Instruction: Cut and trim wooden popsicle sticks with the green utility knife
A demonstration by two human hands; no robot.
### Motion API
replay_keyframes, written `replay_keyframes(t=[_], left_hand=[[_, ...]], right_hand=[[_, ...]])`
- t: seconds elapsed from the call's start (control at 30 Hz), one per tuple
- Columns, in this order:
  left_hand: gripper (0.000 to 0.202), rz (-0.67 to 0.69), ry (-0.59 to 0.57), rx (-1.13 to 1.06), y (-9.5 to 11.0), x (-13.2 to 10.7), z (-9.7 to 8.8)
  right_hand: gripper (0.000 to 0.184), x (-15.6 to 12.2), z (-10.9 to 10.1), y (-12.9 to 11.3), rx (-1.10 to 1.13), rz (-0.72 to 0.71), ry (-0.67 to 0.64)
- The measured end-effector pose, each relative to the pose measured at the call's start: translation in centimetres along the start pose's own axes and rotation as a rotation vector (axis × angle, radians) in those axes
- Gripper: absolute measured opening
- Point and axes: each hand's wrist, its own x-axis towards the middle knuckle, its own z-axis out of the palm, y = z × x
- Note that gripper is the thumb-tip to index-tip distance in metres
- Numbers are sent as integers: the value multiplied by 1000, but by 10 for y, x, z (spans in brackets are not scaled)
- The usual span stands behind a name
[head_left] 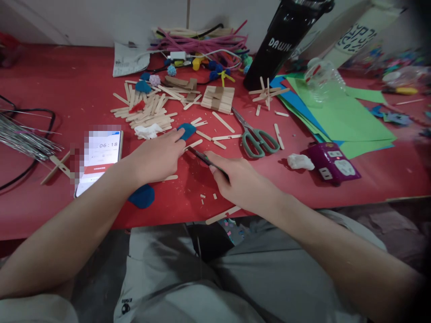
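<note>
My left hand (158, 157) lies low over the red table with its fingers bent round a wooden craft stick (194, 144), whose end sticks out toward the right. My right hand (237, 177) grips a slim dark craft knife (207, 160). The knife's tip points up and left, close to the stick by my left fingers; whether it touches the wood, I cannot tell. A blue felt-like piece (186, 131) sits at my left fingertips, and another blue piece (142, 196) is below that hand. Small wood chips (202, 196) and a notched stick (222, 215) lie near the front edge.
Green-handled scissors (257, 139) lie right of centre. A heap of craft sticks (151, 110) spreads behind my left hand. A phone (101, 157) rests at left, near metal wires (23, 134). Coloured paper (353, 116), a purple box (333, 163) and a black bottle (276, 45) are at right.
</note>
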Motion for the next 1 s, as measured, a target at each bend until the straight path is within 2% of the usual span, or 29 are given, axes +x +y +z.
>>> replay_keyframes(t=[0.13, 0.23, 0.4, 0.57, 0.77, 1.0], left_hand=[[28, -26, -36, 29, 2, 1, -2], [27, -48, -15, 49, 4, 1, -4], [29, -4, -30, 97, 5, 0, -5], [29, -25, -24, 74, 6, 0, -7], [23, -73, -33, 80, 10, 0, -10], [26, -16, -1, 71, 4, 0, -6]], right_hand=[[54, 1, -4, -5, -27, 28, -43], [49, 1, -7, -8, -51, 31, -65], [44, 1, -7, -9, -86, 35, -82], [43, -1, -3, -4, -47, 7, -50], [43, -7, 2, 5, 78, -27, 66], [44, -7, -5, 4, 82, 23, 33]])
